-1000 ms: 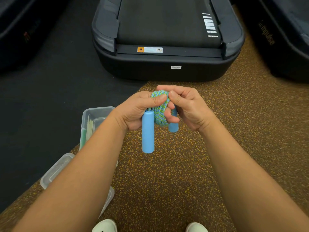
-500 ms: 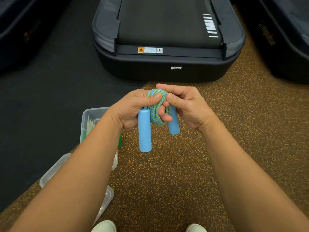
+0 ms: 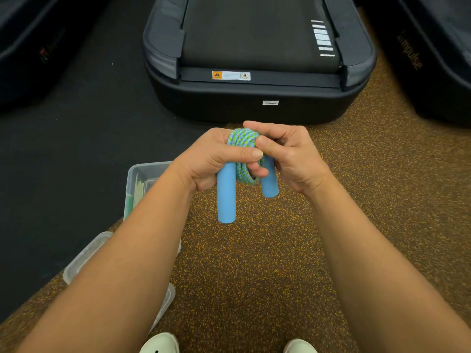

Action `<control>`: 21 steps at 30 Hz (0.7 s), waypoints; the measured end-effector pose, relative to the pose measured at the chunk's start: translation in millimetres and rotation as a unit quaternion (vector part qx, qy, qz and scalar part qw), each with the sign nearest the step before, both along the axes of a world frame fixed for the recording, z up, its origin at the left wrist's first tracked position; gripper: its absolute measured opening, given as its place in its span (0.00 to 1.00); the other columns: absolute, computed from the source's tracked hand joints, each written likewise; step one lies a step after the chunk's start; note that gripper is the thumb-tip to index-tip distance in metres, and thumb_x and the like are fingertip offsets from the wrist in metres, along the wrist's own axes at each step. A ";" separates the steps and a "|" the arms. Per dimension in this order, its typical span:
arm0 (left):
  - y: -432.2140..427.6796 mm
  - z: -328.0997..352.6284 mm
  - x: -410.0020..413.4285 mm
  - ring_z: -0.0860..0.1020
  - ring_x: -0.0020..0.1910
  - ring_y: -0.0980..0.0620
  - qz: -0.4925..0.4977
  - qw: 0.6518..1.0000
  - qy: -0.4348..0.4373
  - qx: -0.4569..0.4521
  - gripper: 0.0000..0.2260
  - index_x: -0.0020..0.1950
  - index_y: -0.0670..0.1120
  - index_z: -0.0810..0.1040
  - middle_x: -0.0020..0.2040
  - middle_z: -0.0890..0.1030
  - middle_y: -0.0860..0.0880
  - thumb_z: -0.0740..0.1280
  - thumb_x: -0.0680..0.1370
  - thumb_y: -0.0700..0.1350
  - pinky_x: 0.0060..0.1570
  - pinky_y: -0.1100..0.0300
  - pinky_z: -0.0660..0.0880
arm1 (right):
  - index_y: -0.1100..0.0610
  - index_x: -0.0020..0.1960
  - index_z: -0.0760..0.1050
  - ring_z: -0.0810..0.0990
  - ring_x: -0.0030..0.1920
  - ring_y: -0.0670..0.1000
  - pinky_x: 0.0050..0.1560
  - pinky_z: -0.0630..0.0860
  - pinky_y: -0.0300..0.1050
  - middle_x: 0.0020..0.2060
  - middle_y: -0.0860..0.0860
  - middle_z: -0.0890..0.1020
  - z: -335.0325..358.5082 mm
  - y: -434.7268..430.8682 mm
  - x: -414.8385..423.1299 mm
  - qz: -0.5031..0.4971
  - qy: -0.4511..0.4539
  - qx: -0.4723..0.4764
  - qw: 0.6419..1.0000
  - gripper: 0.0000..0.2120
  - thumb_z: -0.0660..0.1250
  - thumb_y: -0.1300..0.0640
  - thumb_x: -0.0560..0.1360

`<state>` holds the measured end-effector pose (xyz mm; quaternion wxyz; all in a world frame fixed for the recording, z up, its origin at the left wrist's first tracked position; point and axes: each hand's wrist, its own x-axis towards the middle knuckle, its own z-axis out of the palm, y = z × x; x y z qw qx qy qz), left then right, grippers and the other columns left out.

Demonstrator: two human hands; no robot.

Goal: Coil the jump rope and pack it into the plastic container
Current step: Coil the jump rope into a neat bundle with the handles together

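Braided blue-green rope (image 3: 243, 141) is sitting coiled in mid-air, w/ left hand (image 3: 214, 159) and right hand (image 3: 293, 154) both clamping round it. Probably light, soft, springy: grip the bundle, not the dangling handles (image 3: 226, 200). Container (image 3: 142, 170) is waiting on speckled rubber floor (image 3: 254, 250), nr treadmill (image 3: 254, 103).

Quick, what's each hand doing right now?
Left hand: grips the coiled jump rope, one blue handle hanging below.
Right hand: pinches the same coil.
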<state>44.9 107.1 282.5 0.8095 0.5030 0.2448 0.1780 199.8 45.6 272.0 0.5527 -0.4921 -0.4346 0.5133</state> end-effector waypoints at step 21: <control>8.2 0.8 -1.2 0.79 0.35 0.54 0.044 0.996 -0.016 0.080 0.06 0.50 0.40 0.75 0.37 0.80 0.47 0.67 0.73 0.35 0.43 0.61 0.78 | 0.67 0.66 0.71 0.79 0.53 0.48 0.62 0.75 0.44 0.54 0.57 0.80 12.8 4.9 -5.3 -0.050 -0.100 0.004 0.994 0.22 0.65 0.64 0.73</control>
